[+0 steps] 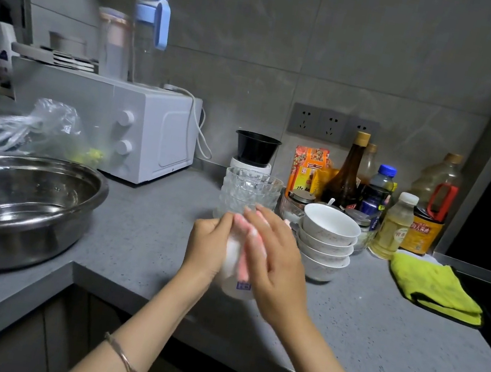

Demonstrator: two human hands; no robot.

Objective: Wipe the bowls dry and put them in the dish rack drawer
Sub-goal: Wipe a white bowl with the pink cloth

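my left hand curled round the white bowl | bowl tipped up, stamped base facing me, kinda blurry | my right hand fingers flat, pressing pink cloth on it

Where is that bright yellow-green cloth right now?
Head view, right side: the yellow-green cloth lies folded on the grey counter, right of the stack of white bowls, in front of the bottles.
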